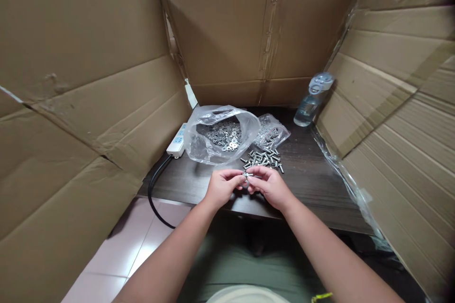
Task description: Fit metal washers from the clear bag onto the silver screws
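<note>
My left hand (223, 185) and my right hand (269, 186) meet over the table's near edge, fingertips pinched together around a small silver bolt (248, 175). Whether a washer or nut sits on its shank is too small to tell. Just beyond my fingers lies a loose pile of bolts (261, 159). Behind my left hand stands a clear plastic bag (194, 146), its mouth rolled wide, with many flat washers (224, 135) inside. A smaller clear bag (275, 128) holding more metal pieces rests to its right, behind the pile.
Cardboard walls (220, 33) enclose the dark wooden table (313, 175) at the back and sides. At the back right is a water bottle (311, 102). A white power strip (177, 141) lies left of the large bag, its black cable (150, 189) hanging over the front edge.
</note>
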Action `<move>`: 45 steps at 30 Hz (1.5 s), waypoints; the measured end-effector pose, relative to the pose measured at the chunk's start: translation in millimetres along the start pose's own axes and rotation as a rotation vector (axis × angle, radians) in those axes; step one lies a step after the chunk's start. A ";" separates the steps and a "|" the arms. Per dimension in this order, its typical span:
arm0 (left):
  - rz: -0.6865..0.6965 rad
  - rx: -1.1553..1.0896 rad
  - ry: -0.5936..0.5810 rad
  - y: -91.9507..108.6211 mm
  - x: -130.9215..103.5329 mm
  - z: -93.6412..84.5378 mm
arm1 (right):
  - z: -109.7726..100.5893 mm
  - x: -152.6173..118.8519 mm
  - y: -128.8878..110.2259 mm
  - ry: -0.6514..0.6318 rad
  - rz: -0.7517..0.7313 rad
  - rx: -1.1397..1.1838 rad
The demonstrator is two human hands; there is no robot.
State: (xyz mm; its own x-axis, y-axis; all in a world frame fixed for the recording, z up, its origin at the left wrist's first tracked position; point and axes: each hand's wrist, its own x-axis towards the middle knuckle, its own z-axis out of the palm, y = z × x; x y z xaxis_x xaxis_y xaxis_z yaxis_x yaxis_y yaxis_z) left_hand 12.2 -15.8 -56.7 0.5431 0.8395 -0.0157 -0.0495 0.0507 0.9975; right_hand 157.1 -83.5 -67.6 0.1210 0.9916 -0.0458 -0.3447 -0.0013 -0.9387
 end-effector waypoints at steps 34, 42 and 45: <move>0.040 0.076 0.007 -2.2 -0.5 1.1 | 2.5 1.6 2.0 0.079 -0.002 -0.112; 0.037 0.048 0.015 0.0 -0.8 1.1 | 2.2 -0.4 -0.2 0.000 -0.019 -0.096; 0.017 0.042 0.026 -0.6 -0.5 1.4 | 2.2 1.3 2.0 0.062 -0.013 -0.110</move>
State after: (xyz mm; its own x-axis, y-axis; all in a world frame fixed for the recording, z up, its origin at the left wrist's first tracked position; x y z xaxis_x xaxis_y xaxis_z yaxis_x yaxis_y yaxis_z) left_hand 13.2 -17.0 -57.1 0.5209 0.8536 -0.0003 -0.0225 0.0141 0.9996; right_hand 154.5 -82.0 -68.8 0.1833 0.9817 -0.0516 -0.2385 -0.0065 -0.9711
